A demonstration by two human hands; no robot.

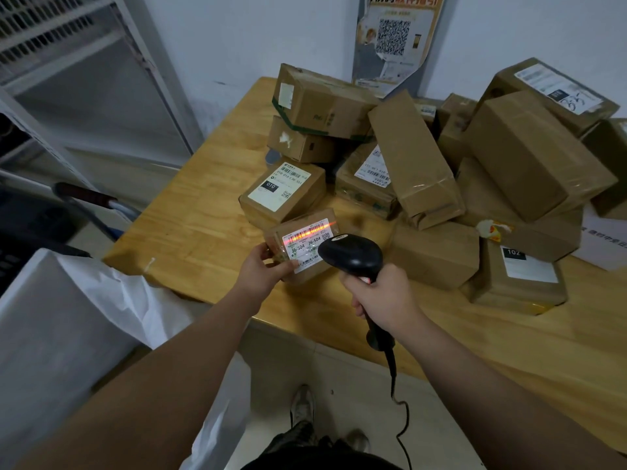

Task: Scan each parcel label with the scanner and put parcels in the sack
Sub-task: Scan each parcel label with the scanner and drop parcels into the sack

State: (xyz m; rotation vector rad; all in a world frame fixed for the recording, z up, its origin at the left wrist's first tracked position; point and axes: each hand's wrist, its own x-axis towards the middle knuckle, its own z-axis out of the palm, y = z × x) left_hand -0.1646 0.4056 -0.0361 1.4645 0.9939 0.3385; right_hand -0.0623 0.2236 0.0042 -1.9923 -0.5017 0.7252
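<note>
Parcel depot/pickup pt: labelled cartons (437,157) heaped on wooden surface (210,212), QR pickup poster (395,39) on wall behind surface, metal racking (51,62) left of surface.

We see a table (210,212) of pale wood with a smooth, lightly glossy finish, each parcel (283,228) of matt brown cardboard under shiny clear tape (424,188), a white paper label (305,245), a scanner (351,254) of smooth black plastic, and a white, crinkled, matt sack (68,317).

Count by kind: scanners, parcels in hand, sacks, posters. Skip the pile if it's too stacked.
scanner, in the right hand: 1
parcel, in the left hand: 1
sack: 1
poster: 1
Total: 4
The pile on the table overlaps too much for an exact count.
</note>
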